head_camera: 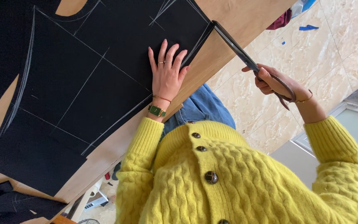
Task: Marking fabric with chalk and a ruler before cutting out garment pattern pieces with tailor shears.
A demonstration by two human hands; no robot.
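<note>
A sheet of black woollen fabric marked with white chalk lines [83, 83] lies flat on the pale wooden tabletop [212, 58], covering most of it and leaving only a narrow bare strip of wood along the near edge. That edge runs diagonally across the view, and beyond it the glossy beige marble-patterned floor [311, 54] opens wide, with a few blue scraps lying well away.

The left hand [167, 72] rests palm down on the cloth just inside its chalked edge, fingers spread and pressing the matte, felt-like surface flat; it wears thin rings, a fine bracelet and a green square-faced watch.

The right hand [272, 81] hangs off the tabletop over the floor, fingers curled through the dark loops of a pair of long black-bladed tailor's scissors [237, 47]. The blades reach up to the fabric's corner at the table edge, their tips meeting the cloth there.

Both arms are in a chunky, cable-knit yellow cardigan with dark round buttons [237, 182], over blue denim.
</note>
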